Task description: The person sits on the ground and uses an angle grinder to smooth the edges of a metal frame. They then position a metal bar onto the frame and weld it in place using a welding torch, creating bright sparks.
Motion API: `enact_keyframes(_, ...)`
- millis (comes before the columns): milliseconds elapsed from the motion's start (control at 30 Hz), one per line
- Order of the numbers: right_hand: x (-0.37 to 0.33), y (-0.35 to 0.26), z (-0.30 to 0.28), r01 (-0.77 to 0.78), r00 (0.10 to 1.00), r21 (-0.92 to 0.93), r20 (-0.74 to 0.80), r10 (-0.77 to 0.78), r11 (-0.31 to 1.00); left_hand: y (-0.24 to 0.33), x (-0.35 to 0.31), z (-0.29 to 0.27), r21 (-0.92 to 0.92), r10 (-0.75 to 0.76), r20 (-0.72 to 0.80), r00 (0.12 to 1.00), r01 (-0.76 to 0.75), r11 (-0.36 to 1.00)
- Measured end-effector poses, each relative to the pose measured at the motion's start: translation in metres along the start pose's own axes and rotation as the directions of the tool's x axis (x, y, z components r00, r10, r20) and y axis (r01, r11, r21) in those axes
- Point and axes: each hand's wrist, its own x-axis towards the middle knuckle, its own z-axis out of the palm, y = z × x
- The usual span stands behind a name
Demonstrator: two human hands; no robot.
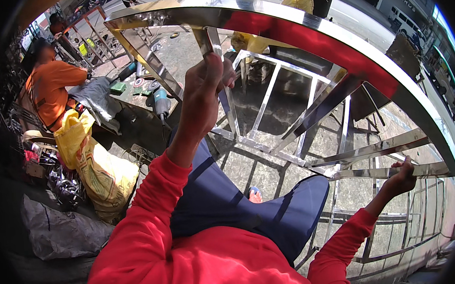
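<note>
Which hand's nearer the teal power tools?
Left. The left hand, closed around a bar of the metal frame, appears just right of the teal power tools; the right hand, also on the frame, is far over to the right.

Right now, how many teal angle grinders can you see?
2: one angle grinder just left of the left hand; a second angle grinder farther off, nearer the co-worker in orange. More may be hidden.
</note>
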Motion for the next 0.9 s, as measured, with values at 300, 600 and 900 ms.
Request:
enact_keyframes(300,-0.009,-0.009,-0.01,0.045,0.998,-0.109,-0.044,-0.05,0.993,0.007,-0.016,-0.003,0.057,0.051,0.044,0.998,-0.054,0.997)
enact_keyframes(600,-0.013,-0.033,0.001,-0.103,0.987,0.09,-0.111,0.113,0.991,0.006,-0.024,-0.015,-0.066,0.06,-0.014,0.998,-0.06,0.996)
enact_keyframes(900,0.023,-0.019,0.064,-0.115,0.992,0.344,-0.006,0.125,0.932,-0.002,-0.015,-0.022,-0.187,0.025,-0.063,0.998,-0.037,0.982)
